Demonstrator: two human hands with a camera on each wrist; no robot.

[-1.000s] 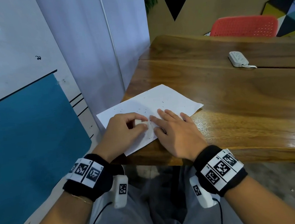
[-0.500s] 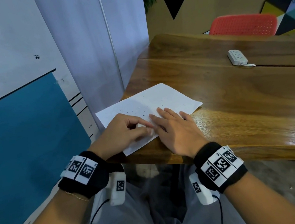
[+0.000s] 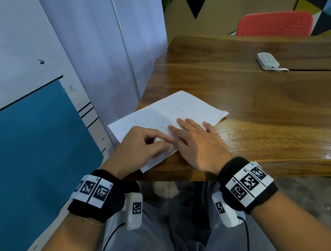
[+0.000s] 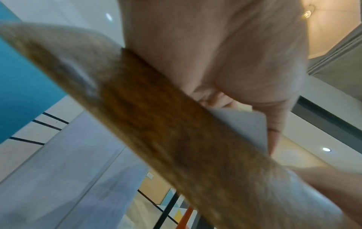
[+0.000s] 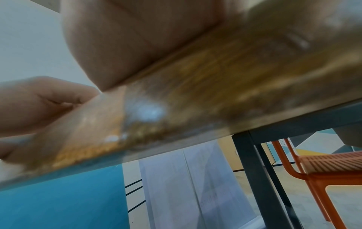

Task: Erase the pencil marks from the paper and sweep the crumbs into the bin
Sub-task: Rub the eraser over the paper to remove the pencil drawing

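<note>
A white sheet of paper lies at the near left corner of the wooden table, dotted with small dark eraser crumbs. My left hand rests on the sheet's near part, its fingers curled and pinching a small white eraser against the paper. Just right of it my right hand lies flat, fingers straight, pressing the sheet down. In the left wrist view the paper's corner pokes over the table edge under my palm. No bin is in view.
A white power strip lies on the far side of the table. A red chair stands behind it. A blue and white wall panel is close on the left. My grey-trousered lap is below the table edge.
The left hand's fingers with the eraser have shifted slightly toward me and rightward on the paper. The right hand stays flat in place.
</note>
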